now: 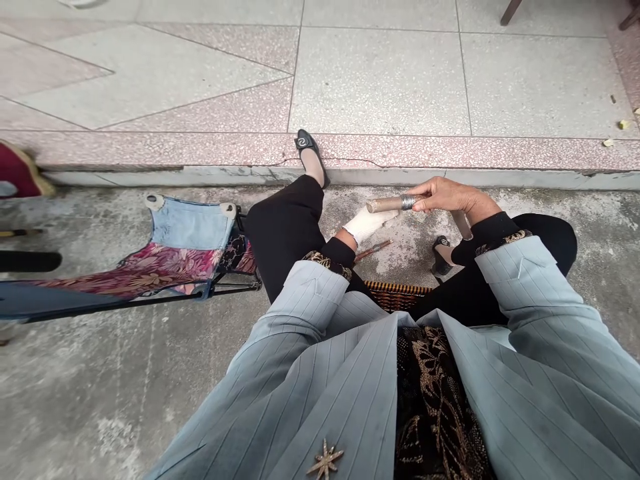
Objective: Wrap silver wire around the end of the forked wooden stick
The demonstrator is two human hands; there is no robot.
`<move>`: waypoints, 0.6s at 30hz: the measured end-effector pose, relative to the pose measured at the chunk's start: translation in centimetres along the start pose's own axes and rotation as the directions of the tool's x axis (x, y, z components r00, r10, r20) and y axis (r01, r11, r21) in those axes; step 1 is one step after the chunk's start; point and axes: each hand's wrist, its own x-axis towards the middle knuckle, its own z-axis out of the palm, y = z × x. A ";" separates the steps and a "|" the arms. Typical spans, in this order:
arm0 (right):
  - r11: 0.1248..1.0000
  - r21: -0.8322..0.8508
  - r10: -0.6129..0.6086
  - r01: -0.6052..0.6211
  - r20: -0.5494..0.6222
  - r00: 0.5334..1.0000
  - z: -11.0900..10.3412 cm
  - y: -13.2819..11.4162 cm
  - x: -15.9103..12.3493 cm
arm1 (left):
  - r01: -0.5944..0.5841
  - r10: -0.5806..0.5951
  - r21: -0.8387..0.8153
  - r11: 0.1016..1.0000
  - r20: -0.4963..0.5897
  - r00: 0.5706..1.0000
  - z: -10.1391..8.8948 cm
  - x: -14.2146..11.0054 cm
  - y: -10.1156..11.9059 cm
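My right hand (443, 197), bare, is closed on a tool with a thick brown handle (385, 205) that points left. Silvery wire is wound round the handle beside my fingertips. A flat, pale blade-like part (461, 224) shows below the wrist; my hand hides how it joins the handle. My left hand (369, 225) wears a white glove and is just below the handle's end. Its fingers are partly hidden behind the handle, and I cannot tell whether they grip it. Under the glove is a thin reddish-brown stick-like thing (373, 249), partly covered by my sleeve.
A dark woven wicker edge (397, 293) shows between my legs. To the left is a low folding chair (185, 257) of denim and flowered cloth. A raised tiled step (380, 150) runs across in front, with my left shoe (311, 155) on its edge.
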 end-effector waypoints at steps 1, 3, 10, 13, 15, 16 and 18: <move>1.000 0.011 0.012 -0.012 -0.042 0.999 0.1 0.0 0.1 | 0.018 -0.018 -0.026 0.999 0.005 1.000 0.2 -0.2 0.1; 0.999 0.013 0.048 -0.047 -0.151 0.987 0.3 -0.1 0.4 | 0.007 -0.003 -0.072 0.997 0.056 0.998 0.5 -0.6 0.3; 0.865 -0.398 0.143 -0.306 -0.390 0.910 0.5 0.1 1.3 | -0.161 0.107 0.367 0.916 0.165 0.981 0.2 -0.8 1.1; 0.727 -0.566 0.221 -0.389 -0.343 0.913 0.7 0.0 1.4 | -0.170 0.112 0.637 0.752 0.130 0.985 0.0 -0.8 1.5; 0.678 -0.633 0.273 -0.375 -0.256 0.927 0.9 -0.3 1.3 | -0.148 0.094 0.741 0.655 0.114 0.989 -0.2 -1.0 1.9; 0.673 -0.650 0.297 -0.353 -0.200 0.934 1.0 -0.5 1.2 | -0.150 0.090 0.771 0.618 0.120 0.989 -0.4 -1.1 2.1; 0.704 -0.646 0.326 -0.295 -0.074 0.942 1.1 -0.8 1.0 | -0.170 0.102 0.799 0.577 0.136 0.985 -0.6 -1.2 2.5</move>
